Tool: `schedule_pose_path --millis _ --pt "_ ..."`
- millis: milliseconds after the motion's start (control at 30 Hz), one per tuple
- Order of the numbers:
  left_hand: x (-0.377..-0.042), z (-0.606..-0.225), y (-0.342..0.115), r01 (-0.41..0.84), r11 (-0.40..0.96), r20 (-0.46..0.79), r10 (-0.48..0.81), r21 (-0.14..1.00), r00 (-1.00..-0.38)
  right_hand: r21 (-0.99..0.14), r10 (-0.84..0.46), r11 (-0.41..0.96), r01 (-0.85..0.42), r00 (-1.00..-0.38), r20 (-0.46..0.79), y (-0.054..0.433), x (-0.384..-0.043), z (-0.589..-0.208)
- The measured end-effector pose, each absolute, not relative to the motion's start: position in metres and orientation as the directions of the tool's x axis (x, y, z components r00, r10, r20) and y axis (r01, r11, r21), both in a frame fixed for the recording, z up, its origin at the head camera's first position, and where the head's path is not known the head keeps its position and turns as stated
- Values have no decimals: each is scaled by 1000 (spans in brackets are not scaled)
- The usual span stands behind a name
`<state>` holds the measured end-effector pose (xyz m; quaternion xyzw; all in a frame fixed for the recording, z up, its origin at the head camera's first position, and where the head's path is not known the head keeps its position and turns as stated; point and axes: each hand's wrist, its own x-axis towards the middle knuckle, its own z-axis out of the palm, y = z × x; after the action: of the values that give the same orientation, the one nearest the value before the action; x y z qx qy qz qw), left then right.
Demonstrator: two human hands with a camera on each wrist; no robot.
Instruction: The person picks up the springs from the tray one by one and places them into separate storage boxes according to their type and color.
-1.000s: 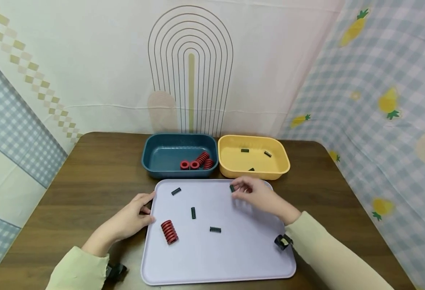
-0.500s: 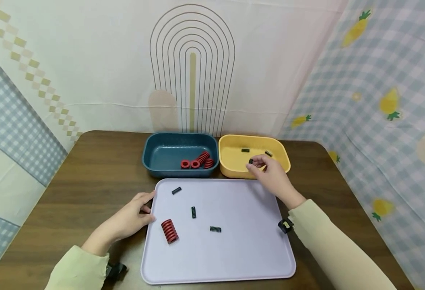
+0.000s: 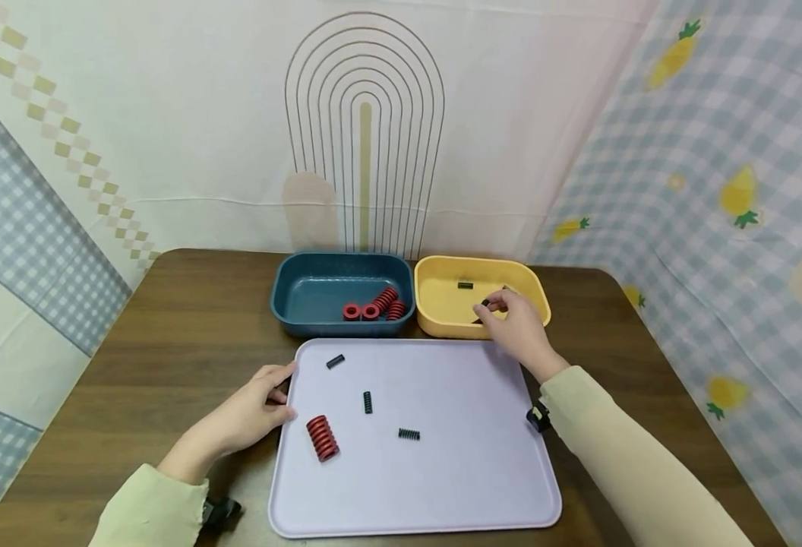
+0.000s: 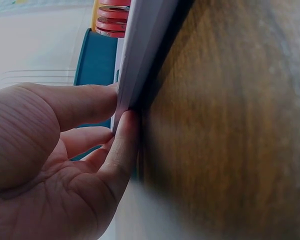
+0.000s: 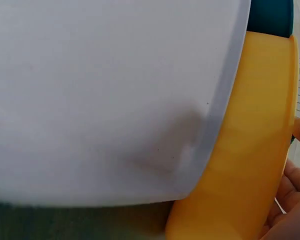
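Observation:
My left hand (image 3: 254, 410) grips the left rim of a pale lilac tray (image 3: 469, 471); in the left wrist view the thumb lies against the rim and a finger tucks at its lower edge. My right hand (image 3: 516, 327) is over the near side of a yellow bin (image 3: 435, 327), pinching a small dark green spring (image 3: 485, 302). On the tray lie three more small dark green springs, one near the far-left corner (image 3: 336, 362), one in the middle (image 3: 367, 403) and one nearer (image 3: 409, 434), and a larger red spring (image 3: 322, 438). In the right wrist view, the bin's wall partly hides the right fingers.
Left of the yellow bin stands a dark blue bin (image 3: 285, 323) with several red springs (image 3: 386, 298) at its right end. More small green springs (image 3: 465, 286) lie in the yellow bin. Both bins stand on the wooden table (image 3: 189, 327) behind the tray, before a fabric backdrop.
My right hand has carried the small green spring from above the tray's far edge back and right into the space over the yellow bin. The left hand has stayed at the tray rim.

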<state>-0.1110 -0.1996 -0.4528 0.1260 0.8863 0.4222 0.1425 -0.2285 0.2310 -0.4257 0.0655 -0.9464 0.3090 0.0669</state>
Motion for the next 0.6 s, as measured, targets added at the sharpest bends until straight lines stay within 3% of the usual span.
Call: schedule_pose_path --millis 267,600 --pt "-113 -454 -200 106 606 -138 343 789 -929 -589 -74 792 -162 -982 171 235 -231 -428" --pt "-112 -454 -200 91 603 -156 345 792 -926 -694 -65 698 -175 -981 182 239 -221 -409"
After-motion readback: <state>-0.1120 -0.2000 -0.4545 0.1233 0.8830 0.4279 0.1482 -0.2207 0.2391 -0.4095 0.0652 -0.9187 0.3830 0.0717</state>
